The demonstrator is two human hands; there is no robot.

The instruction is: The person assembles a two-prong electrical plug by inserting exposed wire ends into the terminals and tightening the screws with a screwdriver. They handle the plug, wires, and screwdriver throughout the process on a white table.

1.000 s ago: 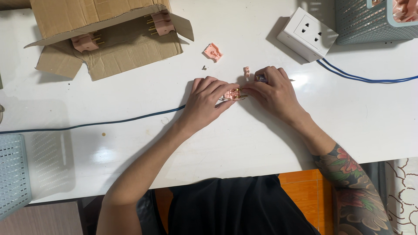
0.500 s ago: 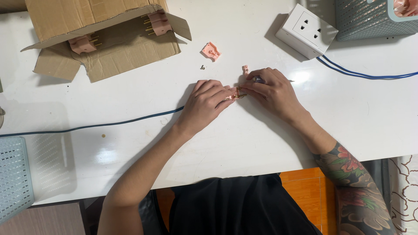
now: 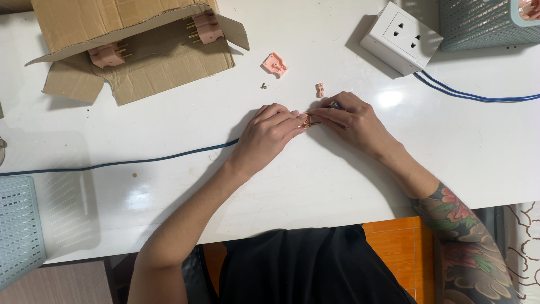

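Note:
Both hands meet at the middle of the white table (image 3: 315, 186). My left hand (image 3: 270, 134) and my right hand (image 3: 351, 121) pinch a small pink plug part with brass pins (image 3: 309, 119) between their fingertips; most of it is hidden by the fingers. A dark blue cable (image 3: 124, 163) runs from under my left hand toward the left edge. Just beyond the hands lie a tiny pink clamp piece (image 3: 319, 89), a pink plug cover (image 3: 275, 64) and a small dark screw (image 3: 263, 86).
An open cardboard box (image 3: 129, 39) at the back left holds more pink plug parts (image 3: 107, 54). A white socket block (image 3: 400, 37) with blue leads (image 3: 478, 95) sits back right beside a grey-blue mesh basket (image 3: 489, 22). Another mesh basket (image 3: 19, 225) stands front left.
The hands have closed in tighter over the plug part, so less of it shows. Nothing else on the table has moved; the view shifted slightly.

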